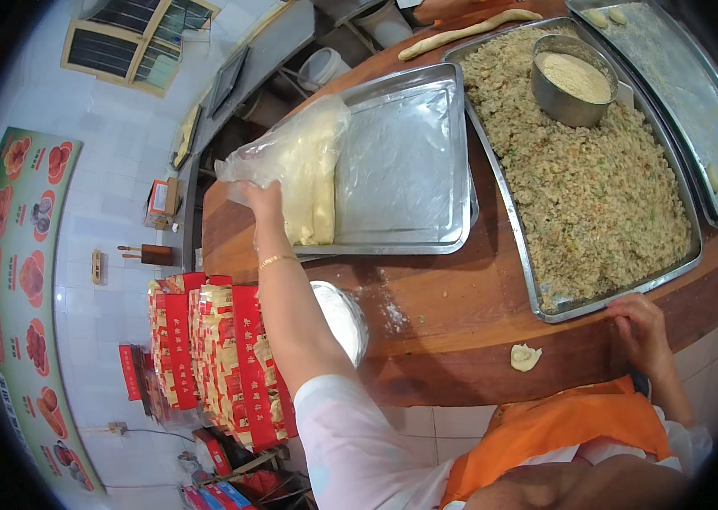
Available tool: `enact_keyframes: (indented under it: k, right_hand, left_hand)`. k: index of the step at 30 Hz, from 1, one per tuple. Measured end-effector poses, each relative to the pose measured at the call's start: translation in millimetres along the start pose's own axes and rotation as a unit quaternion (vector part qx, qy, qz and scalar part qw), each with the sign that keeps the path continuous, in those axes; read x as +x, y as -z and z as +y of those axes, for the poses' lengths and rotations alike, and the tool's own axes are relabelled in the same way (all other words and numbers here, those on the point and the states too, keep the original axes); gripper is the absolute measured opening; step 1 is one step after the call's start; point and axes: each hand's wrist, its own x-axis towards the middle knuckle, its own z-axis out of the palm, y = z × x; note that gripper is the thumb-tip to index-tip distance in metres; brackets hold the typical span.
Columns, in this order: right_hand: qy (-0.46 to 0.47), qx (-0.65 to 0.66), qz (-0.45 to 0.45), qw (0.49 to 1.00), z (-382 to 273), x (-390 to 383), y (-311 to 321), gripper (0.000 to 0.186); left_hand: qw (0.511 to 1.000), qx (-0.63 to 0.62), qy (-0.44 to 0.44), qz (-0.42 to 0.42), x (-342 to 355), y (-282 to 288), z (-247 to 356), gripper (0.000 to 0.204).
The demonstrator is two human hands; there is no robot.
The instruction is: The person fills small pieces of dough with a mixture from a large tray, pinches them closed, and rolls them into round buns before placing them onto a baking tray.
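A clear plastic sheet (287,140) is gripped at its near left corner by my left hand (259,197). It drapes over pale dough strips (323,200) along the left side of a metal tray (410,247). The rest of that tray is bare and shiny. At the table's near right edge, my right hand (641,330) is beside the corner of a large tray (570,314), fingers loosely bent, with nothing visible in them. That tray holds a crumbly, speckled filling (580,204). A small flattened dough piece (525,357) lies on the wood, left of my right hand.
A round metal container (556,104) of pale crumbs stands in the filling. A long dough roll (465,36) lies at the far edge. Another tray (682,76) at far right holds several small dough balls. A bowl of white flour (338,321) and red packages (231,357) are at left.
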Motion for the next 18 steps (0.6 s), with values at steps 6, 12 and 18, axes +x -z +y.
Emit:
enact_keyframes:
  k: [6,12,18]
  right_hand:
    - [-0.022,-0.021,0.025,0.999,2.4,-6.5,-0.6,0.019]
    - [-0.025,-0.007,0.007,1.000,6.1,-12.3,-0.6,0.018]
    - [-0.050,-0.012,0.008,0.999,3.4,-16.4,3.1,0.018]
  left_hand:
    - [0.898,0.308,-0.041,-0.313,-81.8,24.5,87.5,0.040]
    - [0.840,0.385,-0.061,-0.377,-114.7,6.7,71.0,0.042]
    - [0.856,0.374,-0.069,-0.349,-111.2,-15.2,39.7,0.028]
